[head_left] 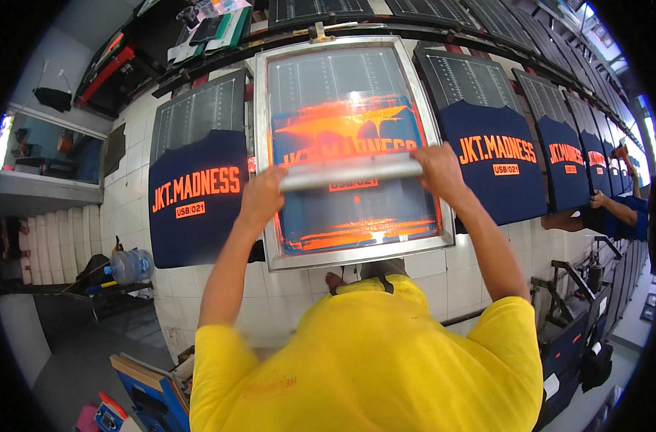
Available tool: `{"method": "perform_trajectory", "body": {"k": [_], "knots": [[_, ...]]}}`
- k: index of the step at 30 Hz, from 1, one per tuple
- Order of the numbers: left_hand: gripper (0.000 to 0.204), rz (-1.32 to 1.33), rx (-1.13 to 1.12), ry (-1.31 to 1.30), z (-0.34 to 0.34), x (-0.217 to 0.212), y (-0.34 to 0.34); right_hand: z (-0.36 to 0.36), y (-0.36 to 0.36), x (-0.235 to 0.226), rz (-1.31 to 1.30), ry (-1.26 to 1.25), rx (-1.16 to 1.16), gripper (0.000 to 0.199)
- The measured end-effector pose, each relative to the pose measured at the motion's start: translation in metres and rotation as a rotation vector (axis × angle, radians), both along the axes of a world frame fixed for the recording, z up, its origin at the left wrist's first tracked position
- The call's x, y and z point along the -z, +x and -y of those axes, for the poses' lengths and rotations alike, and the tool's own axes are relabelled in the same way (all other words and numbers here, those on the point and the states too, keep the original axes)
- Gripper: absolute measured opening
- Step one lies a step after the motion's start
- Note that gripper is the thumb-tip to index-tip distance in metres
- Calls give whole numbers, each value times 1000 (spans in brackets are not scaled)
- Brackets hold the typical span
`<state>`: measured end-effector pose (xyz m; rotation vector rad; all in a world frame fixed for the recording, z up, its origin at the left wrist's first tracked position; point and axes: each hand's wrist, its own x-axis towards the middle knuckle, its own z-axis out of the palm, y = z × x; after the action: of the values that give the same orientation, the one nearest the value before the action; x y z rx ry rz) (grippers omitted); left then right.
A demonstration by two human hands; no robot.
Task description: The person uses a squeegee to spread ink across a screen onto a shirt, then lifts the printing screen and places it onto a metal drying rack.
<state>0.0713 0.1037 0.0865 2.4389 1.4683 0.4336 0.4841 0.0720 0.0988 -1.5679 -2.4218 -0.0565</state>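
Note:
Both my hands grip a long squeegee, which lies across a silver-framed printing screen. My left hand is closed round its left end, and my right hand round its right end. The squeegee is smeared by motion. Bright orange ink spreads over the upper mesh, with more streaks along the lower edge. Orange lettering shows through the mesh on dark cloth below. A metal clamp sits at the screen's far edge.
Navy shirts with orange print lie on dark boards at left and right, with several more beyond. A co-worker stands by the far-right shirts. A water jug is at lower left. Sheets and small items lie at upper left.

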Motion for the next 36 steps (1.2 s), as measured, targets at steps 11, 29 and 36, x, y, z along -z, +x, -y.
{"method": "perform_trajectory", "body": {"k": [11,29,36], "knots": [[37,63,25,125,135,16,7,132,-8,11,-86,-60,35,43],[32,36,24,138,-87,15,22,-97,14,22,3,2,27,19],[31,-119,-20,-82,-107,-15,22,-124,16,-6,114,-142,17,19]]}}
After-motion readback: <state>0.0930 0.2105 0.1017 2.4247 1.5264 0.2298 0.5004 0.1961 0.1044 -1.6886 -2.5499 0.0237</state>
